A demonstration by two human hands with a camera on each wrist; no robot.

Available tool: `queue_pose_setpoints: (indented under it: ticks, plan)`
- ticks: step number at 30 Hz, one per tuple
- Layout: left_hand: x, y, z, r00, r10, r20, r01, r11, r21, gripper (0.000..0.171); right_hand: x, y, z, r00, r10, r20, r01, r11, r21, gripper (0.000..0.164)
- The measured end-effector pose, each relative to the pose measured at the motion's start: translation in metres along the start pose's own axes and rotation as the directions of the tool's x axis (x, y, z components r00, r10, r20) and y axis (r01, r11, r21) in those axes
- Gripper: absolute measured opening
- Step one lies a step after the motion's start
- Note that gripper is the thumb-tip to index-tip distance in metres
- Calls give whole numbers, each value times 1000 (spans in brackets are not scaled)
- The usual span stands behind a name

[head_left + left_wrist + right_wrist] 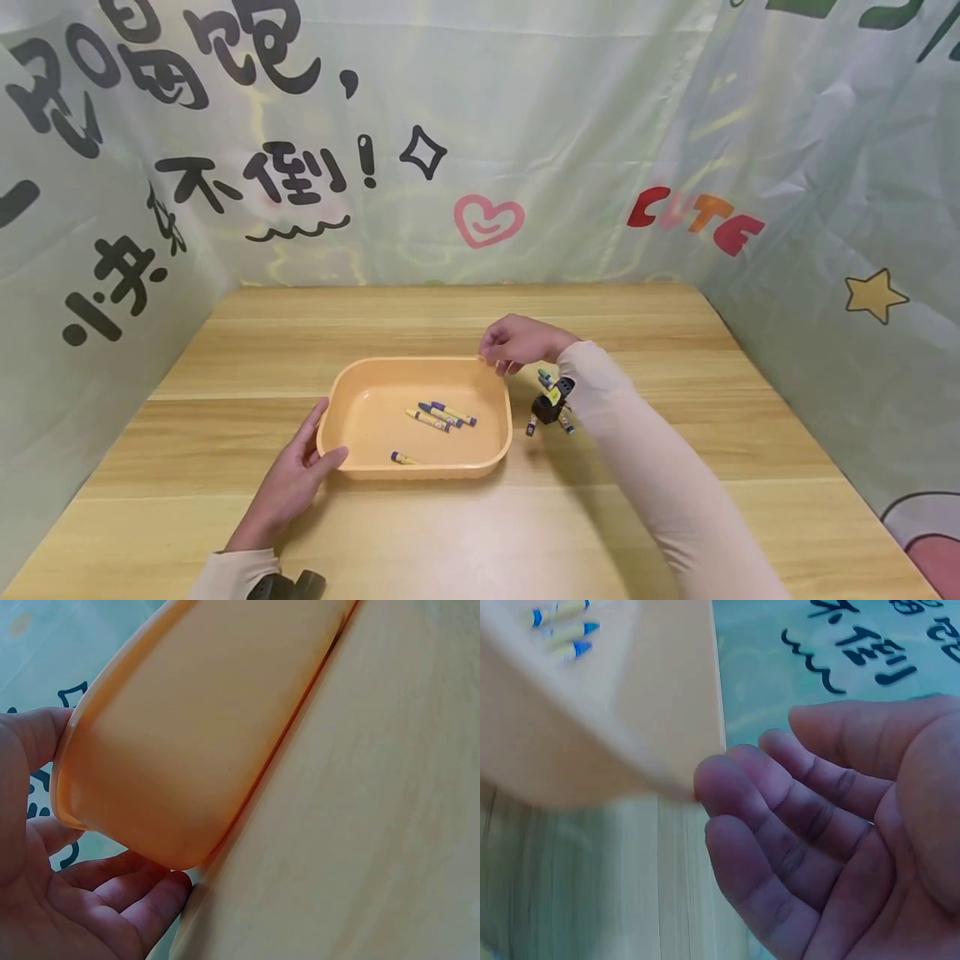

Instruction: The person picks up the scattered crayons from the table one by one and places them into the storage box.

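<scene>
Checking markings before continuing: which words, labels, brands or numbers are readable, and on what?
"喝饱," on pale green fabric backdrop
"不倒!" there
"快" there
"CUTE" there
Other black characters, green lettering: skewed or cut off, unreadable.
Labels on slim yellow-and-blue crayons: too small.

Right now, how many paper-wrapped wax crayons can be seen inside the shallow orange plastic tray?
4: three paper-wrapped wax crayons grouped near the middle of the shallow orange plastic tray, and a fourth crayon at its near wall, partly hidden. More could hide there.
</scene>
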State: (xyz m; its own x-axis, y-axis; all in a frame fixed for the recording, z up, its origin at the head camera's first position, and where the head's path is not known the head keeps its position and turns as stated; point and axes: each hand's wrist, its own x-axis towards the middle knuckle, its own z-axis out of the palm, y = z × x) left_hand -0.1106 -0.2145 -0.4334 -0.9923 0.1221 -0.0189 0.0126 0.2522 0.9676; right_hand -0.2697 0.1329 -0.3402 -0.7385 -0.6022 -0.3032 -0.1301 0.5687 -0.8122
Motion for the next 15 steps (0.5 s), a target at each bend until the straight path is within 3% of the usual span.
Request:
queue_pose_setpoints:
  ticks: [7,15]
  plan:
    - [-1,0,-1,1000,-5,4,5,1000,-1,82,-19,23,-14,997,47,-62,-50,998,-37,25]
    - [0,-1,-1,1000,-8,1,8,1000,8,82,-34,52,-22,992,92,-91,-101,990,-99,16]
